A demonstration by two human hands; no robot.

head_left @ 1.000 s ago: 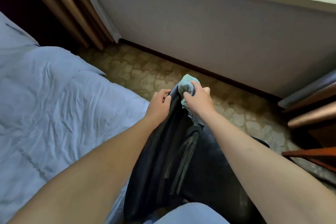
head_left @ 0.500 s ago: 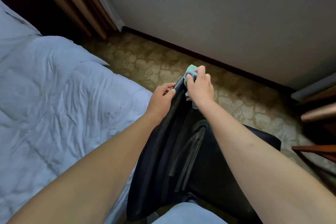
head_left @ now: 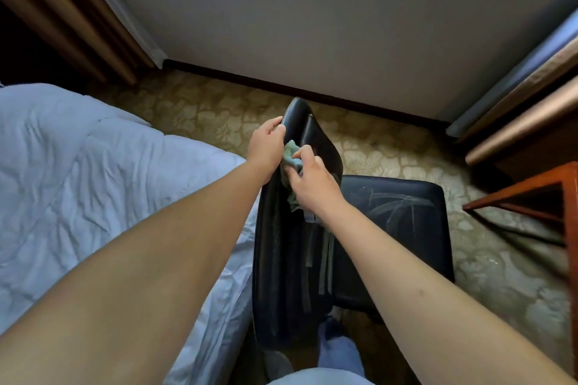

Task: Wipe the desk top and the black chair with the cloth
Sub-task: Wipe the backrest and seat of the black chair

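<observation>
— So where's the cloth (head_left: 290, 156) right now?
— Bunched up, pale green, against the backrest of the black chair (head_left: 291, 259), a little below its top edge. The right hand (head_left: 309, 181) has its fingers curled round it and presses it on the black upholstery; a loose end of it hangs under the wrist

— And the other hand?
— The left hand (head_left: 267, 147) grips the side edge of the backrest near the top, thumb and fingers wrapped over the rim, just beside the cloth and nearly touching the right hand's fingers

— How does the chair stand?
— Seen from above, the backrest runs from the person's legs up toward the wall, with pale vertical streaks on its face. The seat (head_left: 394, 222) lies to the right of it, black too, with faint curved streak marks across the cushion

— What's around it?
— A bed with a rumpled pale blue cover (head_left: 93, 184) close on the left, touching or nearly touching the chair's side. Patterned beige carpet (head_left: 219, 116) beneath, a grey wall (head_left: 312, 25) with a dark skirting board beyond, brown curtains (head_left: 62, 9) at the upper left. At the right edge, the corner of a reddish wooden piece of furniture (head_left: 547, 191); whether that is the desk I cannot tell
</observation>
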